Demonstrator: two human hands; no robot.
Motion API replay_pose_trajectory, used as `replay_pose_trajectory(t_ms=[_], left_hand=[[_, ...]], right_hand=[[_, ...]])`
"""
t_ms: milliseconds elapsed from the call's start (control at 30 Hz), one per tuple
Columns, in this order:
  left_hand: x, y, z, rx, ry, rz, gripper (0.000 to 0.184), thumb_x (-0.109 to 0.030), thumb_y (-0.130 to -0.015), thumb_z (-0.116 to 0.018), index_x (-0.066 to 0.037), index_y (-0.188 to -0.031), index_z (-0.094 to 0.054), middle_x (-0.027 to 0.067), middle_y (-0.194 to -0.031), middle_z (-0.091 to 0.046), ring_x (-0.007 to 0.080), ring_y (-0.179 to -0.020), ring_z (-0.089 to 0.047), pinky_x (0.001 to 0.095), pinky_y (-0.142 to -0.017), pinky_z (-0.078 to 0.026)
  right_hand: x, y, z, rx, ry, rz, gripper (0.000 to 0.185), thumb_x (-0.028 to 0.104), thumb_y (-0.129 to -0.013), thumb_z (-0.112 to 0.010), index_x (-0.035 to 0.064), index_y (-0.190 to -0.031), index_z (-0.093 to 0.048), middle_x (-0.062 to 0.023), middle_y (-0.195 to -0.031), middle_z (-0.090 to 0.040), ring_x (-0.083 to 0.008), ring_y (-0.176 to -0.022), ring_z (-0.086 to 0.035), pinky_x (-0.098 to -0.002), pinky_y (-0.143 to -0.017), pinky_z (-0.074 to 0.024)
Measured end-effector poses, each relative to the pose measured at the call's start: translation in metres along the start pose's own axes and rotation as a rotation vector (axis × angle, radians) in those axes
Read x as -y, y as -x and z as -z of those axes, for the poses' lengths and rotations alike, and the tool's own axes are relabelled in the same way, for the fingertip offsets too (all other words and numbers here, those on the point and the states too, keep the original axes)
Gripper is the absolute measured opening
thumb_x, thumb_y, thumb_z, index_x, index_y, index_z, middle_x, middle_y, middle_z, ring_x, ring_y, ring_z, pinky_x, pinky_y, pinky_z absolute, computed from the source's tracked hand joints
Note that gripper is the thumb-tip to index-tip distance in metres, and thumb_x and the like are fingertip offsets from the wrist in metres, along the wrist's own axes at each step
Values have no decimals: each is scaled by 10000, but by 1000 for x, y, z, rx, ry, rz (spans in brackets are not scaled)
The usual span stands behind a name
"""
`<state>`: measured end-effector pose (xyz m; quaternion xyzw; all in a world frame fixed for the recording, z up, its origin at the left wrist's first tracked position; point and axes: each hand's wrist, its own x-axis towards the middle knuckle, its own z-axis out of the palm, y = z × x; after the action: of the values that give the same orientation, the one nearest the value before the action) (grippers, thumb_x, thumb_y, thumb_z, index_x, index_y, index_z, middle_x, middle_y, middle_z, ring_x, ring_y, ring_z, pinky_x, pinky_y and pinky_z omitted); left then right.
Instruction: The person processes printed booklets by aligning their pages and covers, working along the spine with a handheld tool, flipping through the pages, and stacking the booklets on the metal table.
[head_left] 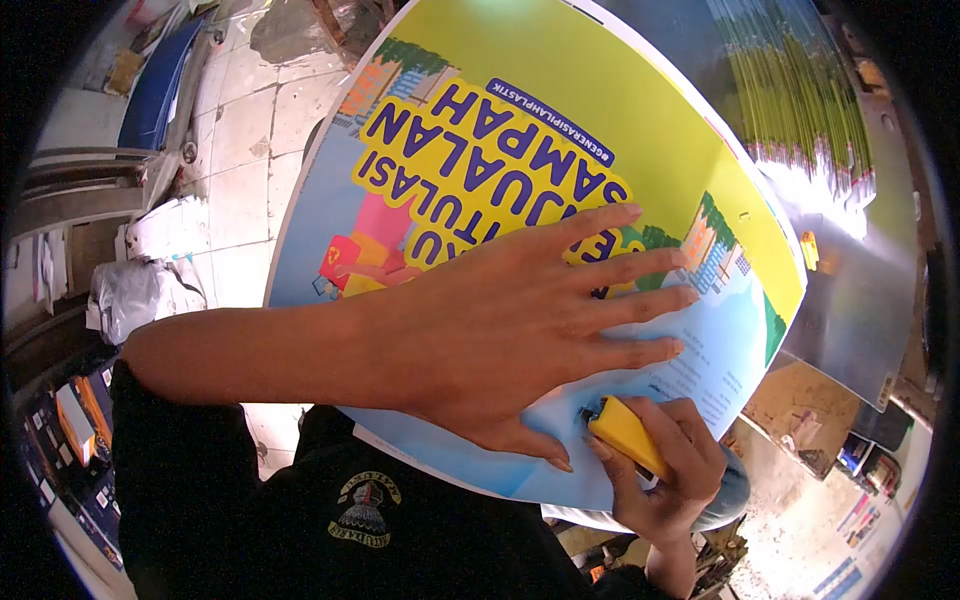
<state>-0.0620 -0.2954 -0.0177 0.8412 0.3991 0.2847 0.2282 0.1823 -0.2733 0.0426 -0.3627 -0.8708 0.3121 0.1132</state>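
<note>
A large printed sheet, yellow-green and blue with upside-down lettering, lies across my lap. It reaches from near my chest toward the metal table. My left hand rests flat on it with the fingers spread, and the forearm crosses part of the lettering. Close to the thumb of that hand, my right hand is wrapped round a small yellow stapler. Its dark front end touches or hovers just over the blue part of the sheet; which one I cannot tell.
A metal table on the right bears a stack of printed sheets and a small yellow object. Shelves and a plastic-wrapped bundle stand at left. The tiled floor shows between.
</note>
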Motion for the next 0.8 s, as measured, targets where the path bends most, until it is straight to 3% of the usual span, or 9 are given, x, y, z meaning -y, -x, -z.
replay_pose_trajectory(t_ms=[133,200,367,467,633,700,800], left_hand=[[1,-1,1,4,-18,-14,863,-700,-869,-606,-119,-1496,-480,132,-1605,-381,309,-1524,-284,552,-1256,-114],[1,0,1,4,-23,-17,883,-705,-871,-601,-94,-1496,-472,133,-1605,-381,308,-1525,-282,550,-1255,-117],[0,-2,4,28,-71,-16,950,-729,-873,-575,-21,-1494,-447,138,-1601,-386,305,-1528,-275,542,-1253,-131],[1,-1,6,8,-55,-22,958,-686,-862,-633,8,-1491,-434,146,-1594,-398,301,-1525,-286,527,-1253,-145],[8,-1,13,0,113,16,680,-352,-940,-675,-4,-1476,-441,183,-1572,-415,333,-1511,-311,529,-1251,-165],[3,-2,14,19,63,13,624,-315,-955,-653,-19,-1467,-457,188,-1582,-394,339,-1513,-303,534,-1251,-162],[-3,-4,18,52,-10,34,563,-282,-965,-637,-45,-1452,-484,192,-1607,-345,346,-1521,-282,541,-1255,-151]], right_hand=[[8,-13,6,57,-96,-62,357,6,-738,-846,-9,-1078,-737,-149,-864,-721,-246,-709,-699,-319,-648,-545],[10,-13,6,67,-196,-194,341,7,-753,-854,-19,-1070,-732,-162,-869,-729,-241,-693,-694,-315,-658,-546],[14,-14,7,64,-220,-210,335,9,-753,-858,-20,-1063,-736,-158,-864,-736,-231,-706,-703,-318,-660,-549],[12,-13,14,83,-168,-137,329,6,-758,-853,-23,-1065,-737,-163,-879,-742,-228,-725,-713,-319,-666,-553],[-4,-5,21,19,-159,-25,350,14,-768,-853,-43,-1089,-725,-176,-925,-754,-199,-769,-721,-309,-701,-572],[-8,-1,16,-81,-324,-374,379,25,-783,-851,-66,-1122,-708,-168,-947,-759,-167,-781,-710,-293,-723,-580],[-11,-1,9,-145,-517,-461,380,17,-825,-818,-93,-1161,-680,-157,-931,-751,-138,-751,-691,-260,-683,-574]])
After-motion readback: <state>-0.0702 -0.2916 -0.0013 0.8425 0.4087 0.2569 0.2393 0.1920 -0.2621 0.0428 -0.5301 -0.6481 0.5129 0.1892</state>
